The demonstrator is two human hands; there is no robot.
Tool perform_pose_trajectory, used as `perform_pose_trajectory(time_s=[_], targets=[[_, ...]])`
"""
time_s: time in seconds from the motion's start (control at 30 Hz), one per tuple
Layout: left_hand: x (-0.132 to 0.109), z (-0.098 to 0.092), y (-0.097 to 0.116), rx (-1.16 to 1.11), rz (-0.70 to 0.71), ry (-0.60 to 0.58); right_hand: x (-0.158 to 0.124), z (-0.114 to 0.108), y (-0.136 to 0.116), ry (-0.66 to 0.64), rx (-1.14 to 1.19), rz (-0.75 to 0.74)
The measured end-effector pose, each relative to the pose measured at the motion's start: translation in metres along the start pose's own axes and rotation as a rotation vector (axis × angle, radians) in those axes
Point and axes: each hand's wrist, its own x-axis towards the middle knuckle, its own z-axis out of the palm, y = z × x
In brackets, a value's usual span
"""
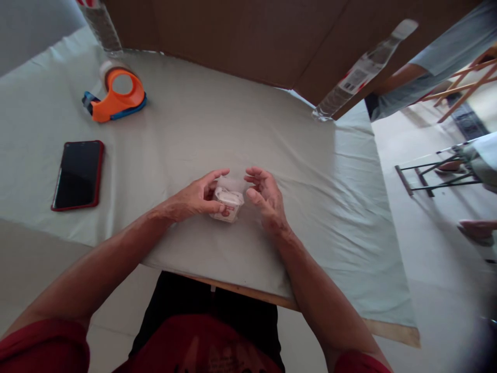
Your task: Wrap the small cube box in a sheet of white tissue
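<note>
A small white package (230, 203), with a reddish print on its front and what looks like clear wrap on top, sits on the cloth near the table's front edge. My left hand (200, 196) holds it from the left, the thumb across its front and the other fingers behind, the index finger stretched out. To the right of the package, my right hand (267, 197) is curved and open, fingers apart, with a small gap to it. What exactly the package contains, I cannot make out.
A phone (78, 174) in a red case and an orange tape dispenser (116, 93) lie left. Plastic bottles (361, 72) (101, 26) stand against a brown cardboard panel (233, 36) at the back. People and a folding stand (435, 173) are beyond the right edge.
</note>
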Motion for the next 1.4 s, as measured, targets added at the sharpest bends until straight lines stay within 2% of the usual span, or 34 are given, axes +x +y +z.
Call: perform_pose_trajectory(time_s=[0.07, 0.17, 0.37, 0.57, 0.73, 0.93, 1.13, 1.4], targets=[[0.0, -0.001, -0.001, 0.01, -0.007, -0.003, 0.001, 0.0, 0.002, -0.064, 0.069, 0.08], [0.0, -0.004, -0.004, 0.055, 0.024, 0.014, 0.0, 0.005, 0.003, -0.138, 0.016, 0.146], [0.001, -0.005, -0.008, 0.172, 0.079, 0.038, -0.005, 0.015, 0.004, -0.042, -0.098, 0.14], [-0.001, -0.004, -0.008, 0.303, 0.082, 0.08, -0.005, 0.017, 0.006, -0.09, -0.037, 0.2], [-0.002, -0.001, -0.004, 0.401, 0.053, 0.11, -0.003, 0.017, 0.004, -0.108, -0.019, 0.195], [-0.002, 0.001, -0.004, 0.552, 0.123, 0.203, -0.002, 0.019, 0.005, -0.073, -0.08, 0.156], [-0.001, -0.003, -0.004, 0.483, 0.14, 0.179, 0.006, 0.013, 0.0, -0.036, -0.098, 0.103], [0.0, -0.004, -0.004, 0.431, 0.148, 0.171, 0.026, 0.016, -0.014, -0.114, -0.171, 0.055]])
